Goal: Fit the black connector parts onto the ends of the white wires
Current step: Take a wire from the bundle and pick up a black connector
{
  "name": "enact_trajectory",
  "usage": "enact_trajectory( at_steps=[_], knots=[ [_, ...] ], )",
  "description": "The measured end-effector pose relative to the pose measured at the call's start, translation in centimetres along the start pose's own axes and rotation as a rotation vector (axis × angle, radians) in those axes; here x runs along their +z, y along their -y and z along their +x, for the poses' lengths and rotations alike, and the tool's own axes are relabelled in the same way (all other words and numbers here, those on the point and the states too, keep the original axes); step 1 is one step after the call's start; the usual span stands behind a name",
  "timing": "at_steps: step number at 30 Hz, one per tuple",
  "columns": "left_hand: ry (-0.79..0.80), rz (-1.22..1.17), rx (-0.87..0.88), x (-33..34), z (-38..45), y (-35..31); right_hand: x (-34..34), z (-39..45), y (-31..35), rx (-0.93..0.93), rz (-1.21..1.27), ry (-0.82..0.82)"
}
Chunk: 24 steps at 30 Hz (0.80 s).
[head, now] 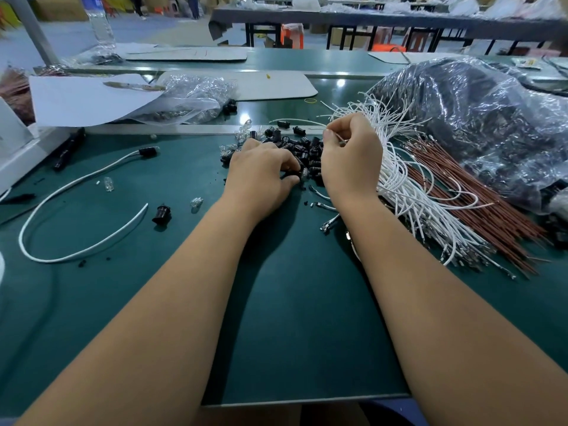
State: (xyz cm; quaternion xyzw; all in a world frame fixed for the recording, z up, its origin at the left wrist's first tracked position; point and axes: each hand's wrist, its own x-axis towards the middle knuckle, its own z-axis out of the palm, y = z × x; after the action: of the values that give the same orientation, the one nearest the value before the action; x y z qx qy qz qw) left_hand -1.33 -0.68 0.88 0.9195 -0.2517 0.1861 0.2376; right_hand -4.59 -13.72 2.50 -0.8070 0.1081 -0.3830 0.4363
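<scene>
Bare green table (292, 318) lies open between and in front of both forearms. Ahead, a pile of black connector parts (302, 149) blocks the way. White wires (408, 192) and brown wires (479, 207) crowd the right; a looped white cable (70, 219) crosses the left.

Two bare hands, left hand (261, 172) and right hand (350, 155). One loose black plastic connector part (161, 214) lies apart; the piled black connectors (307, 149) and thin white wires (408, 195) are too many to count.

Black connector parts (307, 149) heaped mid-table; white wires (408, 192) bundled, fanned just right of heap.
</scene>
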Motion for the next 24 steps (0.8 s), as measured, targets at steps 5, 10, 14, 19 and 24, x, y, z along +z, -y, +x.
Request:
enact_trajectory(
  at_steps=[5,10,14,19,24],
  knots=[
    [-0.117,-0.196,-0.057,-0.7,-0.2,-0.1,0.0,0.0,-0.1,-0.014,0.005,0.036],
    [-0.147,-0.21,-0.093,-1.2,-0.2,0.3,0.1,-0.1,-0.2,-0.04,-0.051,0.088],
    [0.036,-0.053,-0.054,-0.7,-0.4,0.4,0.1,-0.1,-0.3,-0.019,-0.056,0.093],
    [-0.065,-0.208,-0.064,-0.8,-0.2,0.3,0.1,-0.2,-0.2,-0.029,-0.089,0.103],
    [-0.215,-0.535,-0.185,-1.4,0.0,0.2,0.0,-0.2,-0.1,-0.039,-0.072,0.107]
  ],
)
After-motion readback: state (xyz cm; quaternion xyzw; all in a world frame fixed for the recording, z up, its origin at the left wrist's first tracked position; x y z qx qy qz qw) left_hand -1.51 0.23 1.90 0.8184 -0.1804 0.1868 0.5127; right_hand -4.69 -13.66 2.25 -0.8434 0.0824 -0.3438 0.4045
